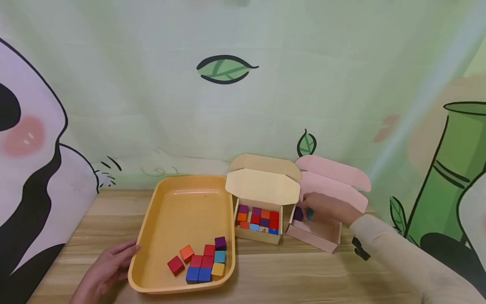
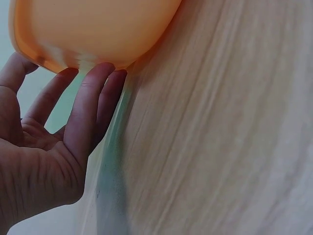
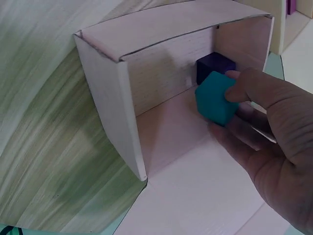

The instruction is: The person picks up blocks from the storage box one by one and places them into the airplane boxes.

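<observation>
My left hand (image 1: 108, 268) is at the left edge of a yellow tray (image 1: 182, 215). In the left wrist view its thumb hooks over the rim, and its fingertips (image 2: 105, 68) rest on the outer wall. Over the open pink box (image 1: 313, 240), my right hand (image 1: 328, 207) pinches a teal cube (image 3: 215, 100) between thumb and fingers. Beside the teal cube, a dark purple cube (image 3: 215, 66) sits in the box's corner. Several coloured cubes lie at the tray's near right, among them a red cube (image 1: 176, 266) and a yellow cube (image 1: 218, 270).
Between the tray and the pink box stands an open cream box (image 1: 258, 238), lid raised, with several coloured cubes inside. Both boxes stand on the wood-grain table (image 1: 265, 274). Behind hangs a printed cloth (image 1: 152, 84) with leaf, panda and bamboo drawings.
</observation>
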{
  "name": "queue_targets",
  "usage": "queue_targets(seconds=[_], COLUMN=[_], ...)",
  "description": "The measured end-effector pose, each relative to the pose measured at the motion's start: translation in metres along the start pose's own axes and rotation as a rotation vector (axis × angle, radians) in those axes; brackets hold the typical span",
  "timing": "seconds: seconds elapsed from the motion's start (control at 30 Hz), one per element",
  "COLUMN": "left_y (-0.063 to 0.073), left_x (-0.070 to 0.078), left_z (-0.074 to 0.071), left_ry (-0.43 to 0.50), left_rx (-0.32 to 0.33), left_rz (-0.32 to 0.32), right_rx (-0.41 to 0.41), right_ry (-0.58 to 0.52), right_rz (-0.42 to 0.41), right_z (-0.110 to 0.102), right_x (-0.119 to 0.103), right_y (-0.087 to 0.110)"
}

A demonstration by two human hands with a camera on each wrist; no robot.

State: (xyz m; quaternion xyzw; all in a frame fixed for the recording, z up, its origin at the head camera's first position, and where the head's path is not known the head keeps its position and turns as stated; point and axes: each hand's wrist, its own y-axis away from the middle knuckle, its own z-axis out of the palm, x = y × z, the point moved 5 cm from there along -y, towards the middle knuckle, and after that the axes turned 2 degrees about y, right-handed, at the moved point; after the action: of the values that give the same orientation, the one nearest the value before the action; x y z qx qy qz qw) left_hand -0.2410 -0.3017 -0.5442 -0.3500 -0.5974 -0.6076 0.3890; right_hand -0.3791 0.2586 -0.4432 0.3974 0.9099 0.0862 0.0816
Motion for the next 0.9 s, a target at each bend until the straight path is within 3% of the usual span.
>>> queue_targets(seconds=[0.13, 0.37, 0.63, 0.9], left_y=[0.001, 0.003, 0.002, 0.003], left_x=[0.001, 0.002, 0.003, 0.002], left_z=[0.001, 0.001, 0.001, 0.001], left_ry=[0.000, 0.006, 0.023, 0.004], left_rx=[-0.004, -0.011, -0.017, -0.010], left_rz=[0.004, 0.008, 0.020, 0.014], right_rx=[-0.011, 0.017, 0.112, 0.226], right_ry=[-0.006, 0.026, 0.103, 0.094], right_rz=[0.056, 0.084, 0.070, 0.066], right_z=[0.001, 0.003, 0.008, 0.025], right_x=[-0.002, -0.007, -0.012, -0.020], right_y=[-0.001, -0.004, -0.008, -0.007])
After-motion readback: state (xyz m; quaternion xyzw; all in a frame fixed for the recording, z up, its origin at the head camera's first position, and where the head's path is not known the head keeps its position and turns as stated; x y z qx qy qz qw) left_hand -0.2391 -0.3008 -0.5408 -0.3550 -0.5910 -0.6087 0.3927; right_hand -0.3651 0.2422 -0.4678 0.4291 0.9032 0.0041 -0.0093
